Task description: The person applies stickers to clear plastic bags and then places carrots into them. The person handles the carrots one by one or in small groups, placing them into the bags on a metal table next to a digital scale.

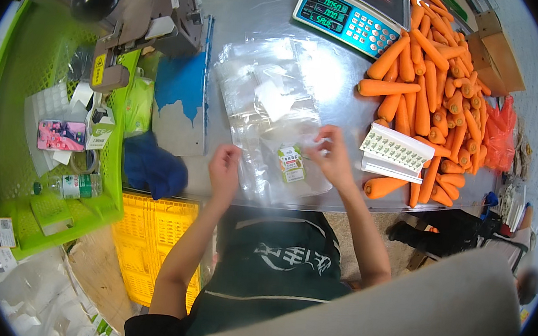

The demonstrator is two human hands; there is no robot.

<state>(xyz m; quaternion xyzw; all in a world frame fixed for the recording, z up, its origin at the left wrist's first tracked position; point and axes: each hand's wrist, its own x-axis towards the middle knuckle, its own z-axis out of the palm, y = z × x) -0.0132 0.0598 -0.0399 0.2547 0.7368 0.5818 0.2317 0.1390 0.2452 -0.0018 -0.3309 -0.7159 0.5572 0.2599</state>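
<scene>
Clear plastic bags point(269, 92) lie in a loose stack on the steel table before me. A green-and-white printed label point(292, 164) is on the near part of the top bag. My left hand point(224, 168) is curled at the stack's left edge; its fingertips are partly hidden, so I cannot tell whether it grips film. Over the right side of the bags, close to the label, is my right hand point(331, 157), fingers bent toward the thumb. Glare and blur hide whether film is between them. A strip of printed stickers point(394, 148) rests by the carrots point(431, 96).
A digital scale point(349, 20) stands at the back. On the left are a lever-operated machine point(153, 6), a blue cloth point(155, 164) and a green crate point(115, 202) with a phone point(62, 135) and a bottle point(73, 185). A yellow crate point(155, 239) sits below the table edge.
</scene>
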